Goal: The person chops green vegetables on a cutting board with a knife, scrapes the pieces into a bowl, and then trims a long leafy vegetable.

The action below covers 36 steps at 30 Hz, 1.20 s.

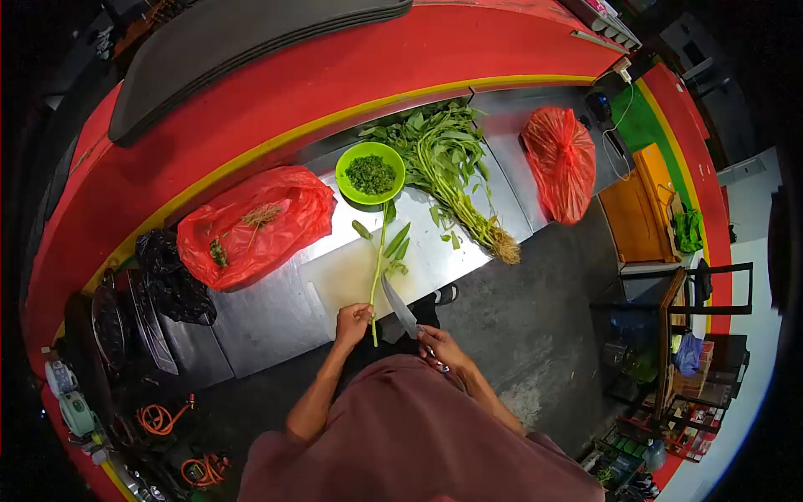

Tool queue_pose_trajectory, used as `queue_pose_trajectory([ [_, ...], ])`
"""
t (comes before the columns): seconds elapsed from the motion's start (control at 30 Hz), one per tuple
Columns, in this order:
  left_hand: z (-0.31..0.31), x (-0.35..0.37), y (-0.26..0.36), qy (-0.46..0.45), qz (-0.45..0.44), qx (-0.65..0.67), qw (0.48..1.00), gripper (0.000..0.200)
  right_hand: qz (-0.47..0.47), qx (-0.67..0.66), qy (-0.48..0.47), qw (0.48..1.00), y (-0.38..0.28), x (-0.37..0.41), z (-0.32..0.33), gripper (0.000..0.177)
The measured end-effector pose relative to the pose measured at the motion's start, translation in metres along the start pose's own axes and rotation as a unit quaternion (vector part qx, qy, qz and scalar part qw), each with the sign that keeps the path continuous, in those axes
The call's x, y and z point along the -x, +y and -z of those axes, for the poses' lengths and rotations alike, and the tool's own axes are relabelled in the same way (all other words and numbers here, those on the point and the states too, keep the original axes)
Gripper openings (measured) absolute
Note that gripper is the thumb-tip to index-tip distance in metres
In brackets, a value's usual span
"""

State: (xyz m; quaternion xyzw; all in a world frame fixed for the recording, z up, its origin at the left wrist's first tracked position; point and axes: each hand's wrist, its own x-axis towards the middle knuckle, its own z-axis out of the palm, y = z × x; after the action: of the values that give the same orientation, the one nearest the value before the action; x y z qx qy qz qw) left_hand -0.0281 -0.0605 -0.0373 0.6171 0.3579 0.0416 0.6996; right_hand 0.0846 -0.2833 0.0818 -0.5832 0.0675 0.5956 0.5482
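Note:
My left hand [355,325] is closed on the lower part of a long green stem [378,276], whose leafy top lies over the white cutting board [335,276]. My right hand [443,347] is wrapped round the handle of a knife [399,308]; its blade points up and left, close to the right side of the stem. Beyond the board stands a bright green bowl [344,182] of chopped greens [370,174]. A big bunch of leafy stems [452,180] with roots lies to the right of the bowl on the metal counter.
An open red plastic bag [268,226] with root scraps lies at left, beside a black bag [171,280]. A tied red bag [562,163] sits at the counter's right end. A red wall [335,75] runs behind. Orange hoses [166,418] lie on the floor.

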Motion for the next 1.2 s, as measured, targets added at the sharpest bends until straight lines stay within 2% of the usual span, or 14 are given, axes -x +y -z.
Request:
queue_pose_trajectory([
  [0.33,-0.005,-0.002,0.006,0.009,0.019,-0.008,1.000,0.019,-0.006,-0.019,-0.002,1.000,-0.005,-0.004,-0.006,0.031],
  [0.4,-0.003,-0.001,0.010,-0.003,-0.004,-0.054,0.999,0.019,-0.013,-0.029,-0.006,0.999,-0.005,-0.004,-0.005,0.030],
  [0.53,-0.005,-0.004,0.006,0.008,0.018,-0.088,0.996,0.018,-0.019,-0.028,-0.011,0.999,-0.005,-0.005,-0.002,0.031],
  [0.6,-0.004,-0.008,-0.001,-0.005,-0.001,-0.031,1.000,0.017,-0.019,-0.016,-0.015,1.000,-0.004,-0.006,-0.002,0.031],
  [0.67,-0.006,-0.003,0.006,0.020,0.021,-0.052,0.998,0.017,-0.019,-0.005,-0.019,1.000,-0.004,-0.008,-0.001,0.032],
  [0.83,-0.001,-0.005,0.008,-0.014,0.052,0.009,0.998,0.016,0.036,0.162,0.055,0.985,0.007,-0.013,0.000,0.046],
  [0.9,0.005,-0.005,0.012,-0.056,0.062,0.034,0.996,0.017,0.052,0.165,0.054,0.983,0.009,-0.014,0.001,0.047],
  [1.03,0.010,0.002,0.032,-0.080,0.103,0.055,0.990,0.025,0.078,0.201,0.064,0.974,0.013,-0.019,0.004,0.050],
  [1.2,0.009,0.009,0.043,-0.064,0.052,0.093,0.992,0.024,0.104,0.184,0.055,0.976,0.015,-0.019,0.002,0.051],
])
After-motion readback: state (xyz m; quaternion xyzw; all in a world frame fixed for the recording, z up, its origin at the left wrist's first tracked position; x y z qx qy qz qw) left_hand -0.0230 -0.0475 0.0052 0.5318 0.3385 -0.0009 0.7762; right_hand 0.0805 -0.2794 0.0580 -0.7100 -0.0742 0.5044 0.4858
